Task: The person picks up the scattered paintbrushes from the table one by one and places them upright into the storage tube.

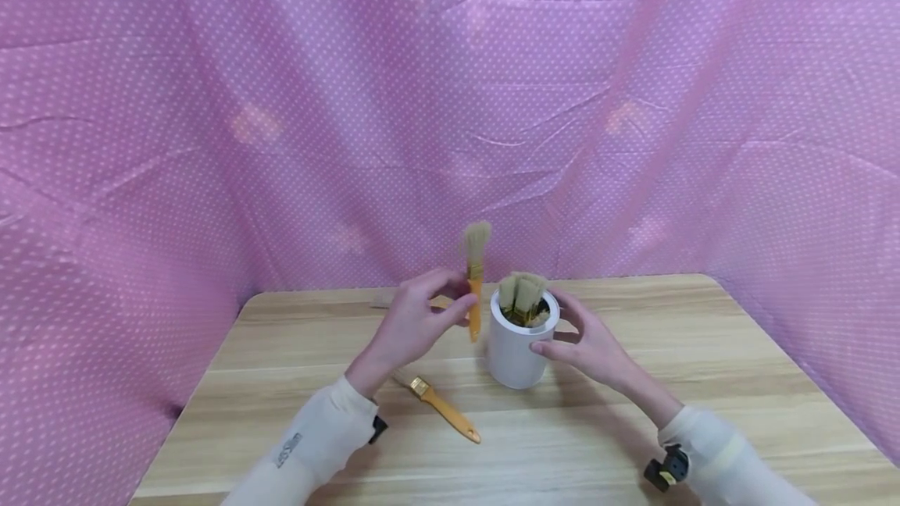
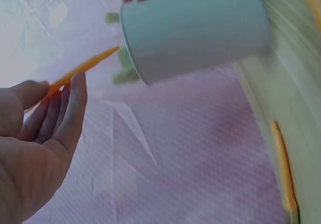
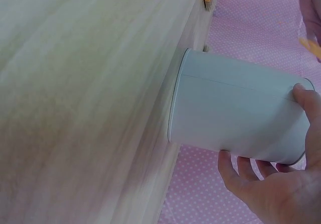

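Observation:
My left hand [image 1: 422, 311] pinches a paintbrush [image 1: 475, 287] by its orange handle, bristles upward, just left of a white can [image 1: 516, 358]. In the left wrist view the orange handle [image 2: 83, 69] lies between thumb and fingers, its end pointing toward the can's rim. The can stands upright on the table and holds several brushes [image 1: 523, 295], bristles up. Curled round the can's right side near the rim is my right hand [image 1: 591, 338], thumb in front. In the right wrist view its fingers [image 3: 233, 176] touch the can's wall [image 3: 241, 108].
A paintbrush with an orange handle [image 1: 450, 416] lies on the wooden table [image 1: 598, 451] in front of the left hand. Another brush [image 1: 383, 301] lies behind that hand, partly hidden by it. Pink dotted cloth [image 1: 450, 115] hangs behind and at both sides of the table.

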### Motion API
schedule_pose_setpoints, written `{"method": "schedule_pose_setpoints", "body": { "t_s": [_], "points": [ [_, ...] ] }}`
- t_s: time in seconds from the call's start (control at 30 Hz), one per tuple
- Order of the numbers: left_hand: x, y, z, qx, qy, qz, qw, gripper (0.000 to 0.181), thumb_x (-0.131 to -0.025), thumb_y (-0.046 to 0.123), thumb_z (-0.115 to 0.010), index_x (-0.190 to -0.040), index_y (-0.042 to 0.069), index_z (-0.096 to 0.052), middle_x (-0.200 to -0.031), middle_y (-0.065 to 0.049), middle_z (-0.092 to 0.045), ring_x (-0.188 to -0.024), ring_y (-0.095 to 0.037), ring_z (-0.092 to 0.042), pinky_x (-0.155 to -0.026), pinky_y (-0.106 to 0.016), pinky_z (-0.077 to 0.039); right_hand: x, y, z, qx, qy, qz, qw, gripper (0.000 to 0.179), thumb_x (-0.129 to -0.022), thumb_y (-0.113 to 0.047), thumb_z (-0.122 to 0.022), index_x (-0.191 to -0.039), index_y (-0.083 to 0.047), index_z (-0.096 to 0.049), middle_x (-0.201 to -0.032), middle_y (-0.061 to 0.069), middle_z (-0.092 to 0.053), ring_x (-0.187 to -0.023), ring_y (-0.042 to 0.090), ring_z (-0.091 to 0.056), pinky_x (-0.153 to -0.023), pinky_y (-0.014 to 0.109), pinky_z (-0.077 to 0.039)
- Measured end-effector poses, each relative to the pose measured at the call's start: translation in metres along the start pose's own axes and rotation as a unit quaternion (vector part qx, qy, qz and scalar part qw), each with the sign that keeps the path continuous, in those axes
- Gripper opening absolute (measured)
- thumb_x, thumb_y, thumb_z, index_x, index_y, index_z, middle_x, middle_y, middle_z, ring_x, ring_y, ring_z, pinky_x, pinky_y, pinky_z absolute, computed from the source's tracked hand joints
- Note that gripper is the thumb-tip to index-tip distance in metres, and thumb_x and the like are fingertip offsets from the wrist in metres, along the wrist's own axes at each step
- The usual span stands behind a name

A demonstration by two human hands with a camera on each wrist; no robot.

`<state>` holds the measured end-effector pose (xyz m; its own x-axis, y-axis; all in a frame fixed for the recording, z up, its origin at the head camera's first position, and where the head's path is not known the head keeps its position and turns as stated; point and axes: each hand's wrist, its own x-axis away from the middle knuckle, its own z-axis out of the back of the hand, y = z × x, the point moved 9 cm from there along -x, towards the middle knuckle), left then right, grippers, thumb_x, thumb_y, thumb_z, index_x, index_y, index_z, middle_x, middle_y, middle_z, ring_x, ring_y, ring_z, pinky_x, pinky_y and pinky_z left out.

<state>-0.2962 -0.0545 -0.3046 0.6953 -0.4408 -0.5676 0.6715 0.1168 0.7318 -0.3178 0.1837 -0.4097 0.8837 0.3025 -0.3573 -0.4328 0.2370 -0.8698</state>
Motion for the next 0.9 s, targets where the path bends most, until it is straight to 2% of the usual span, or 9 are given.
{"method": "schedule_pose_setpoints", "body": {
  "t_s": [0.2,0.27,0.43,0.53,0.7,0.9],
  "points": [
    [-0.019,0.004,-0.021,-0.027,0.021,-0.023,0.9992,0.015,-0.097,0.014,-0.072,-0.108,0.005,-0.071,-0.099,-0.001,-0.067,-0.090,-0.014,-0.068,-0.070,-0.027,-0.061,0.000,0.000,-0.001,-0.002,0.001,-0.005,1.0000,0.089,-0.082,-0.015,-0.088,-0.156,-0.014,-0.038,-0.147,0.008,-0.049,-0.133,0.033,-0.048,-0.100,0.046,-0.052],
    [-0.024,0.004,-0.025,-0.042,0.029,-0.028,0.9983,0.015,-0.097,0.015,-0.073,-0.107,0.004,-0.071,-0.099,-0.001,-0.068,-0.090,-0.013,-0.068,-0.070,-0.025,-0.061,0.000,0.000,-0.002,-0.002,0.003,-0.007,1.0000,0.089,-0.082,-0.016,-0.088,-0.156,-0.016,-0.038,-0.147,0.006,-0.049,-0.133,0.032,-0.049,-0.100,0.046,-0.052],
    [-0.032,0.005,-0.031,-0.048,0.039,-0.031,0.9976,0.014,-0.098,0.014,-0.072,-0.107,0.004,-0.071,-0.100,-0.001,-0.067,-0.091,-0.013,-0.067,-0.071,-0.025,-0.060,0.000,0.000,-0.001,0.000,0.007,-0.009,0.9999,0.088,-0.083,-0.018,-0.088,-0.155,-0.017,-0.038,-0.147,0.005,-0.049,-0.133,0.031,-0.048,-0.100,0.047,-0.051],
    [-0.035,0.001,-0.035,-0.053,0.032,-0.023,0.9978,0.013,-0.098,0.014,-0.072,-0.107,0.005,-0.070,-0.100,-0.001,-0.067,-0.091,-0.013,-0.067,-0.072,-0.024,-0.060,0.000,0.000,-0.001,0.000,0.006,-0.011,0.9999,0.088,-0.084,-0.018,-0.087,-0.156,-0.016,-0.038,-0.147,0.006,-0.048,-0.134,0.031,-0.047,-0.101,0.048,-0.051],
    [-0.035,-0.014,-0.045,-0.090,0.005,-0.008,0.9959,0.014,-0.098,0.014,-0.072,-0.108,0.006,-0.071,-0.099,0.000,-0.069,-0.090,-0.011,-0.066,-0.071,-0.021,-0.059,-0.001,0.000,-0.001,-0.004,0.005,-0.015,0.9999,0.088,-0.083,-0.018,-0.087,-0.156,-0.016,-0.037,-0.149,0.005,-0.047,-0.135,0.032,-0.046,-0.101,0.048,-0.051],
    [-0.033,-0.025,-0.051,-0.096,-0.017,0.010,0.9951,0.028,-0.096,0.019,-0.075,-0.119,0.004,-0.070,-0.103,-0.002,-0.070,-0.090,-0.011,-0.068,-0.074,-0.022,-0.059,-0.002,0.002,-0.001,-0.005,0.005,-0.015,0.9999,0.089,-0.084,-0.019,-0.087,-0.157,-0.014,-0.036,-0.150,0.007,-0.046,-0.135,0.036,-0.045,-0.101,0.049,-0.050]
  ]
}}
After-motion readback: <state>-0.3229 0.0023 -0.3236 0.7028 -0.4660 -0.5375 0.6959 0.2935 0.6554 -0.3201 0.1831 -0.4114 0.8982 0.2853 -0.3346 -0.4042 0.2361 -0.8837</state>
